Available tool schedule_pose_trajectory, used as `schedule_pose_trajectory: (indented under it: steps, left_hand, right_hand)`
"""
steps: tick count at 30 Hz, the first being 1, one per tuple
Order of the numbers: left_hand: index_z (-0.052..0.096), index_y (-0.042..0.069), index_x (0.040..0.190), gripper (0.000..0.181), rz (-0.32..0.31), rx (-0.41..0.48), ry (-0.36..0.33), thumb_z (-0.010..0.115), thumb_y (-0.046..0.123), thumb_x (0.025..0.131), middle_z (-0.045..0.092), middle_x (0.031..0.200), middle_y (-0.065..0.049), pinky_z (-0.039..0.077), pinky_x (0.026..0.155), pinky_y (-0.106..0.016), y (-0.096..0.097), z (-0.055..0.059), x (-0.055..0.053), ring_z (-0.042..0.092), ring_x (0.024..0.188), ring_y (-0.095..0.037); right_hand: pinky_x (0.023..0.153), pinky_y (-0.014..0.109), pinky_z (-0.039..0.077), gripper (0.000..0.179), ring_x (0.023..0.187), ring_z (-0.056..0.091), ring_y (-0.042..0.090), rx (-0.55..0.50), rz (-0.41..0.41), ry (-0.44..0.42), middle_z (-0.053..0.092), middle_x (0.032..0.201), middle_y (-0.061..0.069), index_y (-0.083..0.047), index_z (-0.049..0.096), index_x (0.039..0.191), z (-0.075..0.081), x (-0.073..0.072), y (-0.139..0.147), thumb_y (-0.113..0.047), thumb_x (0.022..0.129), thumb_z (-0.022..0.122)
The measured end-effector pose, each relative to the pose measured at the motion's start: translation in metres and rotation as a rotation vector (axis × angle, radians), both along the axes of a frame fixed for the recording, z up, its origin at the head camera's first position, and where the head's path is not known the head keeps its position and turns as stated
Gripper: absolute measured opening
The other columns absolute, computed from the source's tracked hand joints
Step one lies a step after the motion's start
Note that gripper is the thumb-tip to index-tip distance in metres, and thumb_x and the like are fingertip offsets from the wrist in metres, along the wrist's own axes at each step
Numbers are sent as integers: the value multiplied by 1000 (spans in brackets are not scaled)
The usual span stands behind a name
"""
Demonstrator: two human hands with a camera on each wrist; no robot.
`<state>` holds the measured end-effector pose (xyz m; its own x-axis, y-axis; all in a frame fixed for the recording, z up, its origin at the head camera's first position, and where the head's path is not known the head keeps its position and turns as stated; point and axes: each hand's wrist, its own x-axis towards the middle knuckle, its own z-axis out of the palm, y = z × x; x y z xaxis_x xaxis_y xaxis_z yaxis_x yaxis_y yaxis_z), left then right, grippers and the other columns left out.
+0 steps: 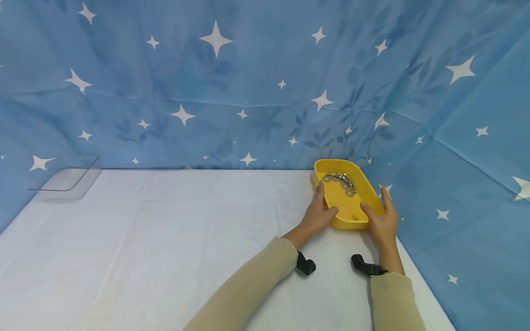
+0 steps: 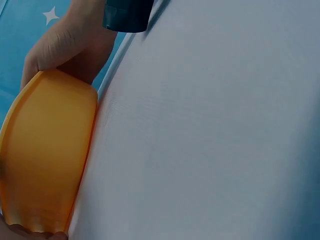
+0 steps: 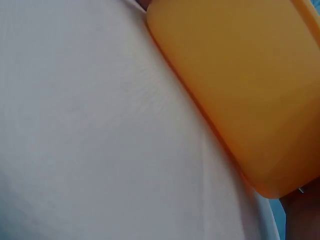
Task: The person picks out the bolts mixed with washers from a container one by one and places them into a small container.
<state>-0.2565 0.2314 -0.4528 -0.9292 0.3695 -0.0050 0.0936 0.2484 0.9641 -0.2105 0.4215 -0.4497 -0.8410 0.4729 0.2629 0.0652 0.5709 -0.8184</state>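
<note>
1. At the far right corner of the worktop (image 1: 186, 239), a yellow tray (image 1: 345, 209) is held between two hands.
2. Along the tray's left side, the left hand (image 1: 316, 215) has its fingers clamped on the wall, thumb over the rim.
3. Along its right side, the right hand (image 1: 383, 224) grips likewise, thumb reaching inside.
4. Toward the tray's far end lie metal bolts and washers (image 1: 348, 183), loosely clustered.
5. At the worktop's far left corner is a clear container (image 1: 68, 180), near the blue star-patterned curtain (image 1: 248, 69).

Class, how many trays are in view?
2: the yellow tray, gripped between the left hand and right hand toward the right, and the clear tray at the far left.
</note>
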Motion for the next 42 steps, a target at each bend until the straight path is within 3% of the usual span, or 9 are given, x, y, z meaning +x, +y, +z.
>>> schedule_pose_trajectory:
  steps: [4,9,13,15,21,23,27,33,42]
  left_hand:
    - [1,26,164,90,1,11,13,57,26,94,7,173,1,23,129,-35,-8,-2,2,18,158,-13]
    - [4,26,165,90,16,26,22,59,26,93,9,172,1,23,129,-35,-14,-4,3,19,157,-12]
    - [9,26,164,89,49,41,21,60,23,91,14,171,6,23,129,-33,-22,-3,2,19,157,-9]
    - [11,26,164,89,60,47,17,61,22,91,15,171,9,25,128,-33,-25,-4,2,21,156,-8]
    - [11,31,164,88,49,63,-7,58,23,90,25,168,10,37,122,-34,-42,-5,2,41,144,-8]
    - [10,33,164,88,44,64,-12,57,24,90,28,168,8,38,121,-34,-49,-5,1,44,140,-8]
    - [10,35,163,87,38,62,-15,57,25,90,29,167,6,37,122,-35,-62,-2,1,43,141,-9]
    - [9,38,163,87,43,43,-25,56,25,91,28,168,6,36,123,-35,-79,1,2,41,143,-9]
    - [6,35,163,87,25,-14,11,55,27,92,22,170,5,34,124,-37,-106,-1,0,35,150,-12]
  right_hand:
    - [131,46,14,72,159,18,24,-97,26,-48,24,169,-3,-28,26,161,-1,-1,-3,-35,100,63]
    - [131,46,17,66,158,20,28,-149,42,-97,26,169,3,-32,26,161,-1,-1,-4,-37,103,56]
    - [115,14,38,66,148,40,26,-131,59,-131,35,165,8,-39,19,161,-3,-2,-5,-37,105,53]
    - [113,13,40,64,147,42,25,-129,71,-149,36,164,6,-41,19,160,-4,-1,-5,-37,105,51]
    - [98,6,47,57,136,48,4,-238,147,-142,28,168,1,-33,32,158,-4,-1,-8,-32,105,53]
    - [87,0,47,59,122,51,-6,-255,175,-140,30,167,4,-31,33,158,-5,-3,-11,-34,104,56]
    - [86,0,47,67,117,48,-12,-229,216,-152,31,167,6,-31,32,159,-6,-7,-16,-39,100,62]
    - [87,2,49,70,124,49,-4,-249,271,-150,30,167,6,-30,31,160,-6,-12,-27,-37,99,65]
    - [88,2,48,74,148,40,29,-284,341,-138,28,168,5,-25,29,161,-6,-16,-49,-33,98,67]
